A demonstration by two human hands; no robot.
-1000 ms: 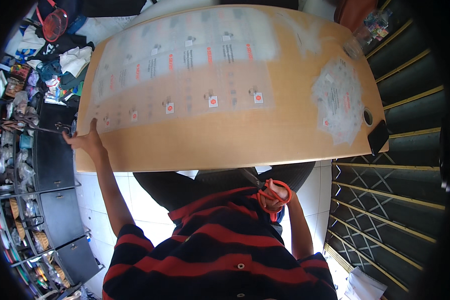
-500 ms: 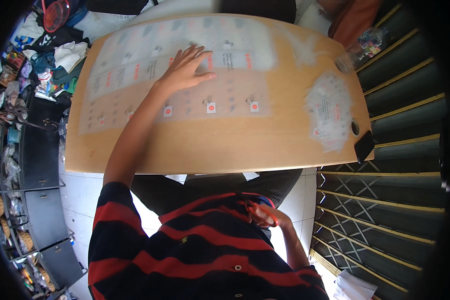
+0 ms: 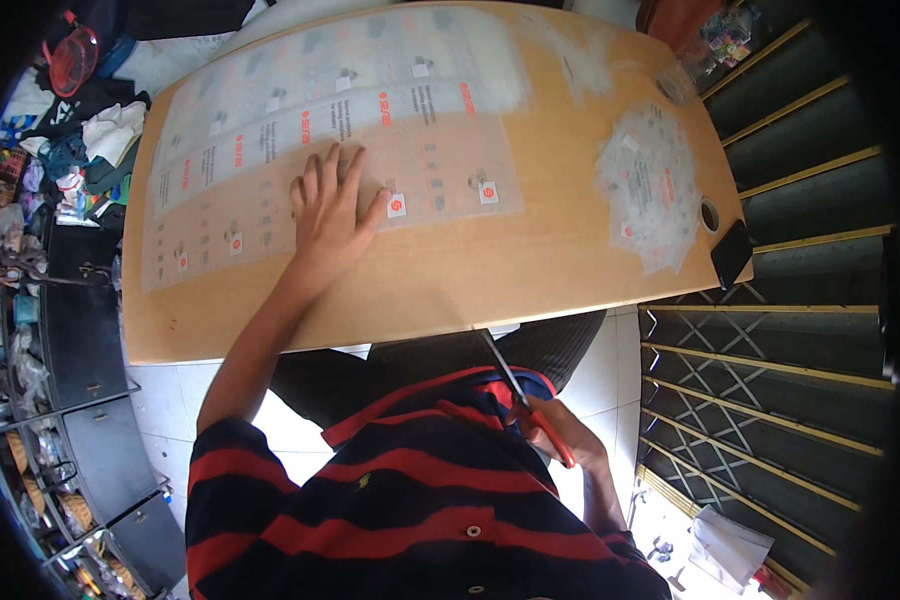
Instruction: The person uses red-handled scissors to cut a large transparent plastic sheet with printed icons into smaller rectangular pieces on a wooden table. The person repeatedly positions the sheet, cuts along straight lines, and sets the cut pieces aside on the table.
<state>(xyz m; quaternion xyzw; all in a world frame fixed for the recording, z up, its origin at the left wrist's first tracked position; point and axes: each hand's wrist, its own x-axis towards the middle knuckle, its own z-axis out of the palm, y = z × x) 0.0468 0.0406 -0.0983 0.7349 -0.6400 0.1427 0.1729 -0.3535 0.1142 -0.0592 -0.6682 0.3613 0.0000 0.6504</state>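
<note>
A wide translucent plastic sheet [image 3: 460, 150], printed with repeated red and grey marks, lies over the far and middle part of the brown table [image 3: 410, 280]. On its near part rests my left hand [image 3: 330, 215], palm down with the fingers apart and nothing held. My right hand [image 3: 562, 432] is low in front of my body, wrapped round the red handles of a pair of scissors [image 3: 515, 385]. Their dark blades point up and left to the table's near edge. The fingers around the handles are partly hidden.
A loose heap of cut plastic pieces [image 3: 650, 185] lies on the table's right side. Beside it are a roll of tape [image 3: 709, 214] and a black phone [image 3: 732, 254] at the edge. A folding metal gate [image 3: 770, 330] stands right; clothes [image 3: 110, 135] are piled left.
My left hand has slid toward me across the sheet and now lies flatter. The scissors in my right hand have turned, so their blades now show against the table edge.
</note>
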